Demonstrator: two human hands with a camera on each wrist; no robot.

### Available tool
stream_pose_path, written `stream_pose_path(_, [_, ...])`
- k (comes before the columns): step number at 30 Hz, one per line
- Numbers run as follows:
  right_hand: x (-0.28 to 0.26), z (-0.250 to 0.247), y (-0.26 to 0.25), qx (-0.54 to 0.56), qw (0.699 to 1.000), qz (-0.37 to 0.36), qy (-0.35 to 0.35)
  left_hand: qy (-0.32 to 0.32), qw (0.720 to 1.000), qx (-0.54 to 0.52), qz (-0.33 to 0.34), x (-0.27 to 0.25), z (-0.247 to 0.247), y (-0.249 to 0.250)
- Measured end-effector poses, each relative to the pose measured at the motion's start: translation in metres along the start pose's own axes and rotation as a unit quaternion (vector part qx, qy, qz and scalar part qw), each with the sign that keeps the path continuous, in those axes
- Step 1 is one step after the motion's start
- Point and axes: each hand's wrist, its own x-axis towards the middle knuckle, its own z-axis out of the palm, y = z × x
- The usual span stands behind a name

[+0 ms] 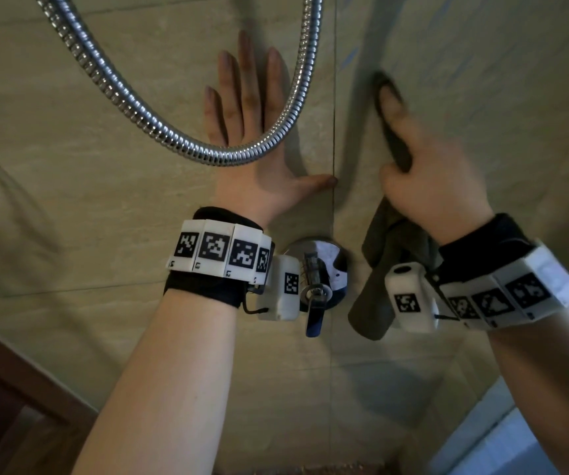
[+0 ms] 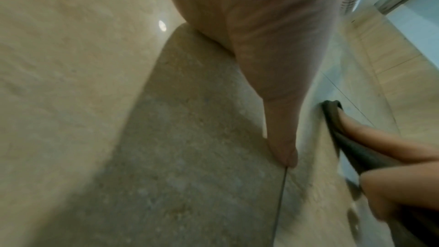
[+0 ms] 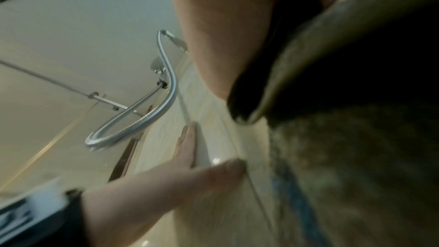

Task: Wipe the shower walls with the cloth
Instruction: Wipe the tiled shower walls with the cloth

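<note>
**Wall Wiping: Cloth Pressed on the Right-Hand Tile, Left Hand Bracing**

The dark grey, folded terry cloth [image 1: 393, 138] lies against the beige stone-look tiled shower wall [image 1: 104, 186], at about 2 o'clock in the head view, just right of the vertical grout line [image 1: 334, 132]. The right hand [image 1: 430, 186] grips it: the index finger runs straight along the upper fold and presses it to the tile, while the other fingers curl round the bunched remainder, whose loose tail hangs below the wrist toward 5 o'clock. This hold probably concentrates pressure under one fingertip and keeps the slack from dragging.

The left hand [image 1: 252, 132] rests open and flat on the wall at 12 o'clock, fingers spread upward, thumb tip touching the grout line. It holds nothing; judged from its posture, it serves as a brace for balance.

The ribbed chrome shower hose [image 1: 159, 125] loops in front of the left hand, crossing its knuckles. The round chrome mixer valve with lever handle [image 1: 317, 279] sits at 6 o'clock, between the two wrists.

The wipe appears under way on the right tile. The hose and valve are likely obstacles for later strokes.
</note>
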Motion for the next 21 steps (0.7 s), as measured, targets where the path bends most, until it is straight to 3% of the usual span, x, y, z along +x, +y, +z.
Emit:
stream_pose_path(2, [0.007, -0.009, 0.002, 0.007, 0.999, 0.013, 0.044, 0.004, 1.0, 0.001, 0.0, -0.001, -0.002, 0.001])
stream_pose_path(4, [0.007, -0.008, -0.001, 0.001, 0.999, 0.012, 0.044, 0.005, 1.0, -0.003, 0.0, -0.002, -0.005, 0.002])
stream_pose_path(9, [-0.012, 0.02, 0.001, -0.033, 0.998, -0.019, -0.056, 0.03, 0.999, -0.029, -0.025, -0.003, -0.002, 0.005])
stream_pose_path(13, [-0.004, -0.001, 0.005, -0.006, 0.999, 0.002, -0.031, -0.067, 0.985, -0.129, -0.097, 0.008, 0.005, 0.006])
stream_pose_path(16, [0.004, -0.012, 0.0, 0.011, 1.0, 0.01, 0.016, -0.107, 0.967, -0.209, -0.096, 0.026, 0.018, 0.0])
stream_pose_path(19, [0.001, 0.004, -0.011, 0.029, 0.999, -0.017, -0.013, -0.013, 0.995, -0.083, -0.047, 0.027, 0.004, 0.008])
stream_pose_path(21, [-0.004, 0.015, -0.01, 0.028, 0.998, -0.038, -0.05, 0.021, 0.999, -0.042, -0.023, 0.02, -0.012, 0.013])
